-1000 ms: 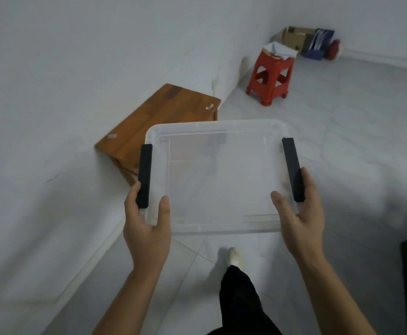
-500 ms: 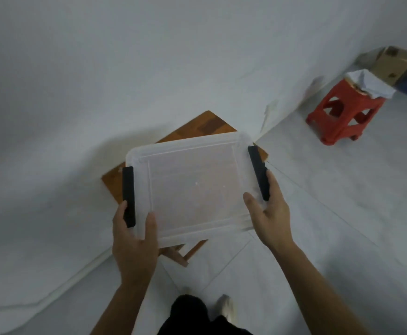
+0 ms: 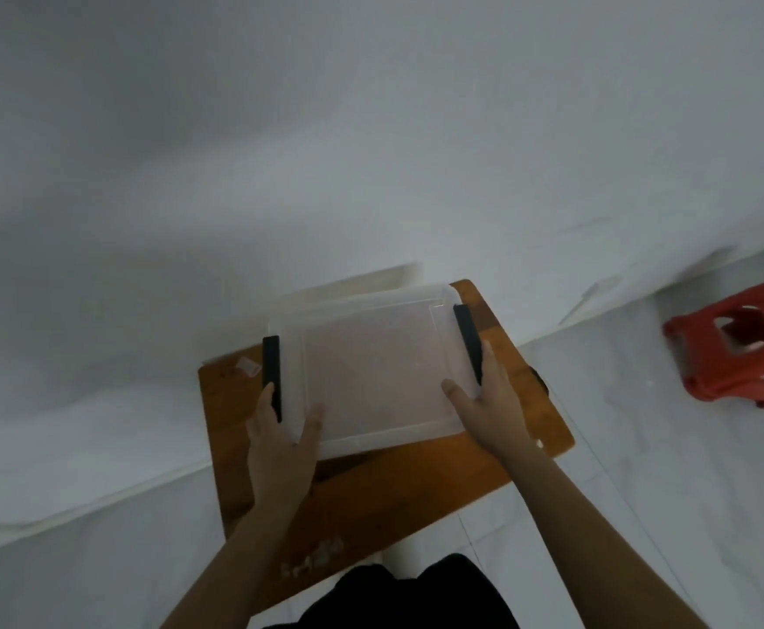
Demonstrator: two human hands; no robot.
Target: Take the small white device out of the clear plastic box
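White wall, wooden tabletop (image 3: 416, 488) below. Clear plastic box (image 3: 371, 370), lid on, gripped by left hand (image 3: 280, 442) and right hand (image 3: 491, 401) at two black latches. One red stool (image 3: 734, 356) well apart.

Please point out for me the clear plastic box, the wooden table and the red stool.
clear plastic box (image 3: 371, 374): head view, middle of its lid.
wooden table (image 3: 394, 488): head view, bare top near the person.
red stool (image 3: 707, 356): head view, its near side.

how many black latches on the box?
2: left latch under the left hand, right latch beside the right hand, on the clear plastic box.
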